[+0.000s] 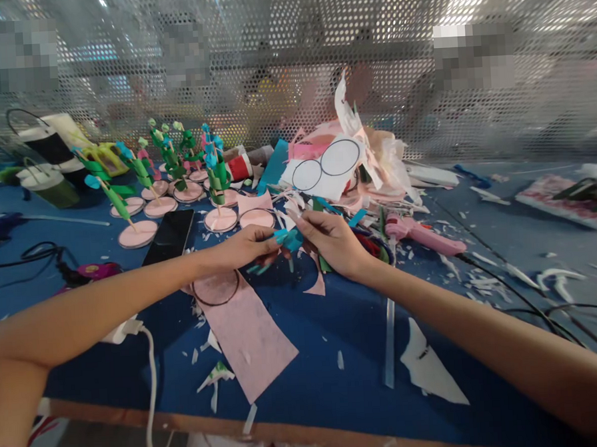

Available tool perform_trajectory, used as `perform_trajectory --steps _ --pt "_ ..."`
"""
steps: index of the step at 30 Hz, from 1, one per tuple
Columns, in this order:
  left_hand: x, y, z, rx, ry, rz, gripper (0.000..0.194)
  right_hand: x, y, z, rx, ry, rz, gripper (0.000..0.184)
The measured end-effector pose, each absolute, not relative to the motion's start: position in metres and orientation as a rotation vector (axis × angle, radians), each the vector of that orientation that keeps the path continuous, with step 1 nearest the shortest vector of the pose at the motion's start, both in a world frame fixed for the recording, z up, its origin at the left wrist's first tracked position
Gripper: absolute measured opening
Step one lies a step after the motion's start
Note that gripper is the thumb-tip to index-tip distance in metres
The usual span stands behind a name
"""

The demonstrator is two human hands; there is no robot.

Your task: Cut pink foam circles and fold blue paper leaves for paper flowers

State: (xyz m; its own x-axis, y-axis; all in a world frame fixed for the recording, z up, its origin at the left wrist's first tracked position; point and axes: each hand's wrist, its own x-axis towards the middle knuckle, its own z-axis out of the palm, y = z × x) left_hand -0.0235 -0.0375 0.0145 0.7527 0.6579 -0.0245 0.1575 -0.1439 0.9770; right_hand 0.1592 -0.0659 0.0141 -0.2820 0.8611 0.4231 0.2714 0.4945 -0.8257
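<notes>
A small piece of blue paper (290,240) is pinched between my two hands above the middle of the table. My left hand (247,246) grips its left end between thumb and fingers. On the opposite side, my right hand (337,245) has its thumb and fingers closed on the same paper. Below my left hand lies a pink paper sheet (254,339) with a dark circle drawn on it. A pink glue gun (424,235) rests to the right of my right hand. Paper flowers (216,168) with green leaves stand on round pink bases (221,219) beyond my left hand.
A black phone (172,237) lies left of my left forearm. Behind my hands is a heap of paper scraps (375,159) against a perforated metal screen (289,50). Drink cups (49,183) stand at back left. A white cable (151,384) hangs over the front edge.
</notes>
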Motion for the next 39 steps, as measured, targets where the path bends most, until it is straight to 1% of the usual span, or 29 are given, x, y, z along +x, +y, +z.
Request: perform_trajectory --steps 8,13,17,21,25,28,31,33,35,37,39 --pt "-0.023 -0.038 0.006 1.429 0.573 0.494 0.051 0.160 -0.067 0.012 -0.968 -1.744 0.854 0.055" --pt "-0.022 -0.036 0.002 1.436 0.636 0.667 0.048 0.157 -0.067 0.001 -1.034 -1.675 0.833 0.053" --pt "-0.019 -0.041 -0.001 1.455 0.683 0.766 0.051 0.149 -0.069 -0.007 -1.026 -1.653 0.915 0.056" --pt "-0.016 -0.050 -0.002 1.500 0.695 0.773 0.056 0.141 -0.076 -0.007 -0.960 -1.509 1.016 0.051" --pt "-0.015 -0.050 -0.003 1.520 0.717 0.732 0.053 0.138 -0.080 -0.001 -0.891 -1.383 1.111 0.043" --pt "-0.018 -0.045 -0.003 1.672 0.735 0.843 0.053 0.139 -0.076 0.004 -0.860 -1.316 1.140 0.036" --pt "-0.024 -0.040 -0.001 1.866 0.821 1.055 0.054 0.147 -0.068 0.012 -0.851 -1.265 1.131 0.030" --pt "-0.027 -0.038 0.002 1.912 0.893 1.228 0.052 0.153 -0.064 0.019 -0.854 -1.256 1.232 0.026" --pt "-0.029 -0.036 0.004 1.901 0.904 1.323 0.053 0.160 -0.063 0.027 -0.863 -1.293 1.434 0.023" --pt "-0.028 -0.037 0.005 1.900 0.861 1.266 0.055 0.165 -0.063 0.032 -0.888 -1.386 1.621 0.021" --pt "-0.027 -0.039 0.006 1.939 0.828 1.124 0.056 0.167 -0.063 0.034 -0.946 -1.519 1.694 0.022"
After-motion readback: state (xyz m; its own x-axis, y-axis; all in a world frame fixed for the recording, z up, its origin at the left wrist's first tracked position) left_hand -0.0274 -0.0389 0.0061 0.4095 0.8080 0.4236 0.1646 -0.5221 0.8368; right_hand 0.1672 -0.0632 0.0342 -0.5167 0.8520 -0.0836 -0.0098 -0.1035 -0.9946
